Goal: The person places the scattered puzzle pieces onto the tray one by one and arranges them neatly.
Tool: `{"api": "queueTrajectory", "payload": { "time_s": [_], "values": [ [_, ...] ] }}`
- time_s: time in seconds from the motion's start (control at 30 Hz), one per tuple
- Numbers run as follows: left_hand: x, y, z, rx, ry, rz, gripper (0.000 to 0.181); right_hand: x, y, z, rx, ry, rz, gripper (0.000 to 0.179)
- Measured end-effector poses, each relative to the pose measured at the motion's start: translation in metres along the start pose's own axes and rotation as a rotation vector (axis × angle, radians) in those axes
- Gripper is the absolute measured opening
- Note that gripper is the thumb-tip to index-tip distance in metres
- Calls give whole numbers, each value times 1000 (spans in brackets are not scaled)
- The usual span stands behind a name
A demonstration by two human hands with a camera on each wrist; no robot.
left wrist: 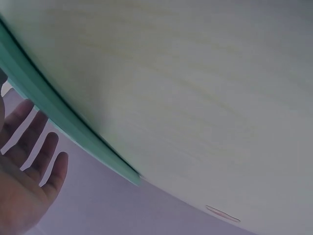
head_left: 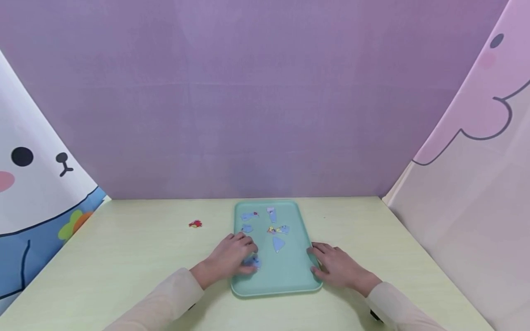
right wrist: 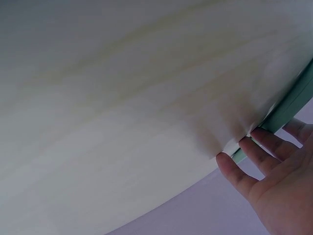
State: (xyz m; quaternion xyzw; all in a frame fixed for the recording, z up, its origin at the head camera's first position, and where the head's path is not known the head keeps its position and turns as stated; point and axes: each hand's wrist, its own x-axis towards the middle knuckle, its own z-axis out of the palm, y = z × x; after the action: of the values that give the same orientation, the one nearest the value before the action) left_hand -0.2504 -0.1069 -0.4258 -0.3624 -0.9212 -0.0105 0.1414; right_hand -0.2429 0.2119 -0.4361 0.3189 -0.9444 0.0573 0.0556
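Observation:
A mint-green tray [head_left: 290,276] lies on the table with thin blue picture pieces in it. My left hand [head_left: 232,257] reaches over its left rim. One blue piece [head_left: 253,262] lies between that hand's thumb and forefinger, partly covered by them. The left wrist view shows the other fingers [left wrist: 56,171] spread and loosely straight beside the tray edge [left wrist: 88,132]. Against the tray's right rim rests my right hand [head_left: 337,266]. In the right wrist view its fingers [right wrist: 239,178] are extended, tips at the table and the tray edge [right wrist: 288,105].
Inside the tray lie a wedge-shaped blue piece [head_left: 278,244], a piece with a yellow figure [head_left: 272,230] and several other blue pieces towards the far end. A small red piece [head_left: 196,224] sits on the table [head_left: 145,248] left of the tray. A purple cloth wall [head_left: 265,115] stands behind.

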Motion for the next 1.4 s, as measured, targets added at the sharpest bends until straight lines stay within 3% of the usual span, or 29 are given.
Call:
{"api": "queueTrajectory", "payload": {
  "time_s": [0.4,0.93,1.4],
  "values": [
    [-9,-20,-7,-50,44,-66,40,0,0,-3,3,-9,-3,47],
    [-21,-67,-10,-70,127,-270,33,0,1,-2,8,-2,-7,46],
    [-43,-110,-4,-86,103,-458,36,-1,0,-2,-3,7,-14,46]
  ]
}}
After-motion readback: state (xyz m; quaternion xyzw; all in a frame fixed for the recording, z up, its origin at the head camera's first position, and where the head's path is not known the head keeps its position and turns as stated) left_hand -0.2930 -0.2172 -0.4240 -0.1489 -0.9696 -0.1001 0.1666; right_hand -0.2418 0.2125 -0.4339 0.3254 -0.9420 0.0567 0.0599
